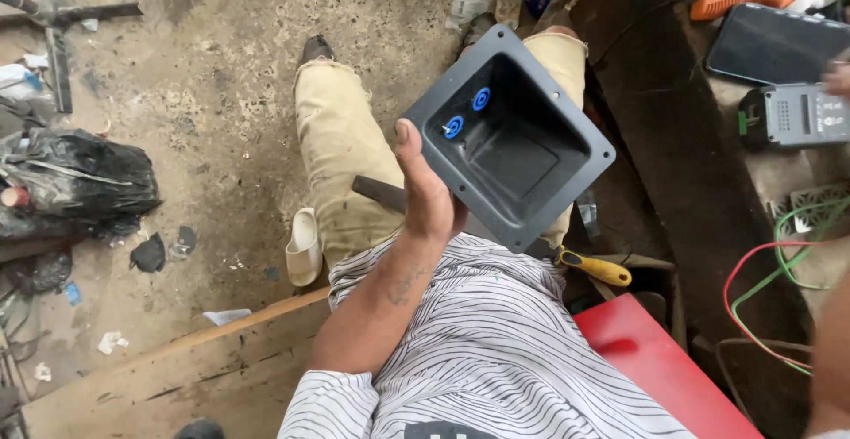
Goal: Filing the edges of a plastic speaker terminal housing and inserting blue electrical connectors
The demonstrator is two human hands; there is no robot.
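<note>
Holding: left hand (431, 198) is gripping grey recessed plate (506, 138) by its lower-left edge, above lap
Plate: two blue sockets (467, 113) showing inside
Lap: yellow-handled file (584, 264) lying across
Right hand (837, 76): reaching over workbench (779, 182) edge, grip unclear

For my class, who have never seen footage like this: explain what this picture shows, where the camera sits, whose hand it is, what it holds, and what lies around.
There is no machine here. A camera worn on a person's head looks down at their own lap and legs. Their left hand holds up a dark grey recessed metal plate with two blue round sockets in it. Across the lap lies a flat tool with a yellow handle. The right hand barely shows at the right edge, by a grey battery pack on a workbench; whether it holds anything cannot be told. Red and green wires hang nearby. A black rubbish bag sits on the dirty concrete floor.
</note>
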